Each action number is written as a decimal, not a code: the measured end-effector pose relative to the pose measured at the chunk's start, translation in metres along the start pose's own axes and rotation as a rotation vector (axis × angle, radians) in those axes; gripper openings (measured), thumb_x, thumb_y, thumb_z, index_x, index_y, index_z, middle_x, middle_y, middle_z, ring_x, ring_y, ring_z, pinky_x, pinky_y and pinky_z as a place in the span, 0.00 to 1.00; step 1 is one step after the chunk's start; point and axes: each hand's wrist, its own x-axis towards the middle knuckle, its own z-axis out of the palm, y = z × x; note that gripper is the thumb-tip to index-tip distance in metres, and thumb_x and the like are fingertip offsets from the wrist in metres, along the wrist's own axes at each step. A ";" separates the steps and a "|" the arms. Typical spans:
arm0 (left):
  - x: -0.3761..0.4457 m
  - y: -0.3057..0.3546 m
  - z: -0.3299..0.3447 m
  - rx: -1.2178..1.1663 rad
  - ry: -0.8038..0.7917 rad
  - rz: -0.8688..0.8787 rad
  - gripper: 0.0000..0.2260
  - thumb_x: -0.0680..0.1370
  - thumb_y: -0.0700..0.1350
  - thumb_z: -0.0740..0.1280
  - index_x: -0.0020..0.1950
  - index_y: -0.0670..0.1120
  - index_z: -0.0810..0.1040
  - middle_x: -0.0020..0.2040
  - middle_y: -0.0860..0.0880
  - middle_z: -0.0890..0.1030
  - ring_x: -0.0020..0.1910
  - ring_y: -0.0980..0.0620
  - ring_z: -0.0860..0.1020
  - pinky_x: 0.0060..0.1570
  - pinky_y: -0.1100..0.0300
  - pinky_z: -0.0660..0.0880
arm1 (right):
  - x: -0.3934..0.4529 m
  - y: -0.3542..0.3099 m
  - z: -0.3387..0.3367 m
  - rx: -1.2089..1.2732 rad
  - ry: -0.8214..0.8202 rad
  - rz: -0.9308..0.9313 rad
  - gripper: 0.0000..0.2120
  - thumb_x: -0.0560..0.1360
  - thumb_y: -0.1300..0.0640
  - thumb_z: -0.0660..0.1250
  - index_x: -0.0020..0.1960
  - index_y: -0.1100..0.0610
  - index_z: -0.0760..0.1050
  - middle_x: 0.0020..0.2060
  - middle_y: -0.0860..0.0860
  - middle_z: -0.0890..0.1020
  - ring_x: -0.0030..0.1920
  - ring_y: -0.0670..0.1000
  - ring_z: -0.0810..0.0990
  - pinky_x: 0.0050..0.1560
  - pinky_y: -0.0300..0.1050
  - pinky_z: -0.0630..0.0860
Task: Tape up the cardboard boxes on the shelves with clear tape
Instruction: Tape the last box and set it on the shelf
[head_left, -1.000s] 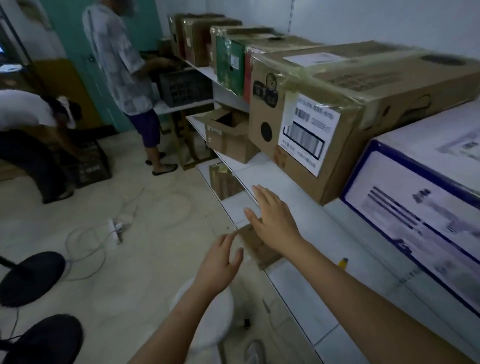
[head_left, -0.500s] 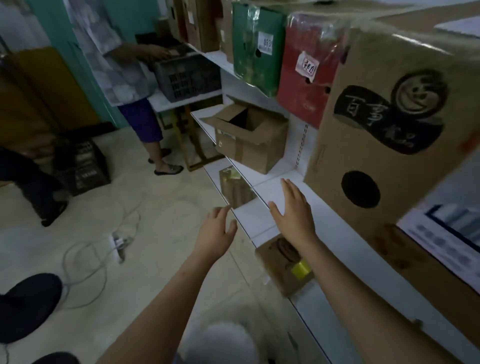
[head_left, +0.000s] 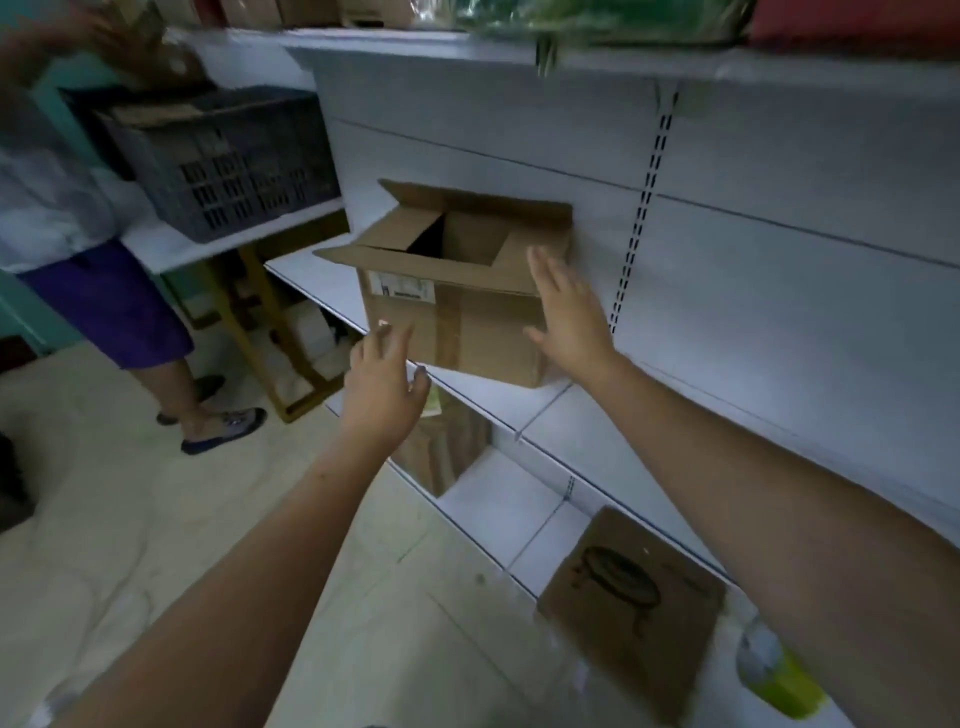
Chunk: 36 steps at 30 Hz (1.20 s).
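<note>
An open brown cardboard box (head_left: 457, 312) stands on the middle white shelf (head_left: 571, 431), its top flaps spread and a strip of brown tape down its front. My right hand (head_left: 571, 317) is spread flat by the box's right side, at or very near its corner. My left hand (head_left: 382, 389) hovers with loose fingers just before the box's lower left front edge, holding nothing. A flat cardboard piece (head_left: 634, 608) with a printed drawing lies on the lowest shelf beside a yellow-green tape roll (head_left: 774, 670).
A person in purple shorts (head_left: 104, 306) stands at the left by a dark plastic crate (head_left: 223, 161) on a white ledge. Another small box (head_left: 441, 447) sits on the shelf below. Green and red boxes line the top shelf. Pale tiled floor lies at the left.
I have moved closer along the shelves. Both hands have reached forward to the open box, which now fills the centre of the view; the big boxes have slid out of sight.
</note>
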 end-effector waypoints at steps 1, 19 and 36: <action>0.004 -0.005 0.009 -0.013 0.031 0.023 0.25 0.81 0.49 0.63 0.78 0.49 0.63 0.75 0.41 0.64 0.73 0.38 0.64 0.68 0.41 0.69 | 0.010 0.004 0.007 -0.010 -0.003 -0.012 0.41 0.75 0.57 0.72 0.81 0.53 0.52 0.79 0.53 0.57 0.77 0.57 0.58 0.76 0.56 0.58; -0.060 0.060 0.027 -0.437 0.176 -0.051 0.46 0.79 0.57 0.68 0.80 0.54 0.35 0.82 0.44 0.42 0.80 0.39 0.53 0.73 0.42 0.61 | -0.129 0.053 -0.087 -0.165 0.351 -0.093 0.26 0.72 0.70 0.62 0.64 0.49 0.77 0.44 0.56 0.84 0.45 0.61 0.82 0.40 0.51 0.78; -0.105 0.146 0.033 -0.284 0.249 0.443 0.13 0.71 0.43 0.78 0.51 0.58 0.84 0.69 0.45 0.71 0.69 0.45 0.67 0.68 0.40 0.69 | -0.389 0.137 -0.168 -0.358 0.527 -0.279 0.19 0.72 0.56 0.59 0.56 0.49 0.85 0.48 0.45 0.86 0.42 0.49 0.86 0.33 0.40 0.78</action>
